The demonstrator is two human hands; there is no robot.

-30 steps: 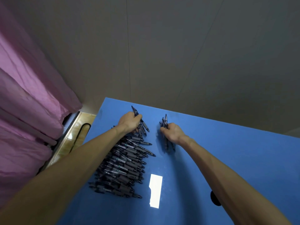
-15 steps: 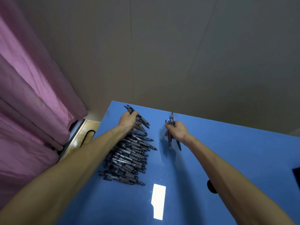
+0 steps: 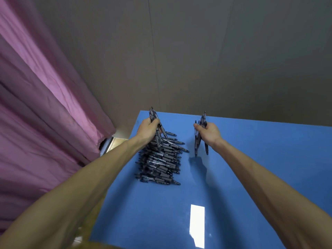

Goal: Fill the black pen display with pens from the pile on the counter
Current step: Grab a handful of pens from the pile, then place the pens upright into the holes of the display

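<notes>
I see both fists now lifted: my left hand grips dark grey pens above the heaped pen pile, my right hand another bundle. Loading can follow; the display is out of view.

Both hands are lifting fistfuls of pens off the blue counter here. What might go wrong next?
1. The right hand holds a splayed bunch of pens hanging below its grip; one may slip out onto the counter.
2. The left hand lifts its bunch right over the pile; trailing pens could drag others off the nearby counter edge.
3. The black display is out of view, so both full hands must travel to it.
</notes>
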